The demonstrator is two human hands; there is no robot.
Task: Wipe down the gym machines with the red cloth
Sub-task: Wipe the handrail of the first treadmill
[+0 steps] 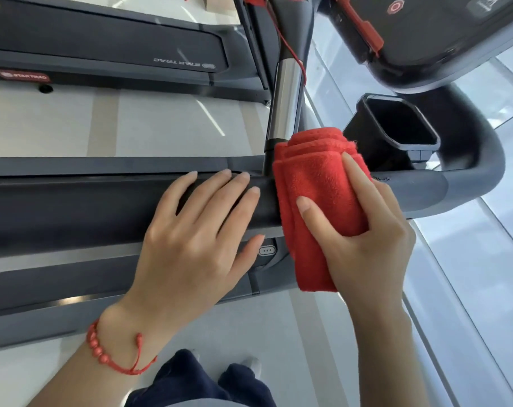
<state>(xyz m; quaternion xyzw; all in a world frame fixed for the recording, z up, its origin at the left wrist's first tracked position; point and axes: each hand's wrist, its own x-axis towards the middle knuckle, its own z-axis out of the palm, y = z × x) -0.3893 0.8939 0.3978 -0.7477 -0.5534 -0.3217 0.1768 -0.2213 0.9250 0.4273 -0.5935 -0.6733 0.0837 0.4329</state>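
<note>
A folded red cloth [314,183] is wrapped over the dark handrail [102,207] of a treadmill, just below the chrome upright [286,98]. My right hand [364,236] grips the cloth around the rail, thumb and forefinger on top of it. My left hand [196,239] lies flat on the rail right beside the cloth, fingers spread, holding nothing. A red bead bracelet sits on the left wrist.
A black cup holder [396,127] and the console [431,33] with a red safety clip [364,27] are to the upper right. A second treadmill [102,48] stands beyond a strip of pale floor. My legs and shoes show at the bottom.
</note>
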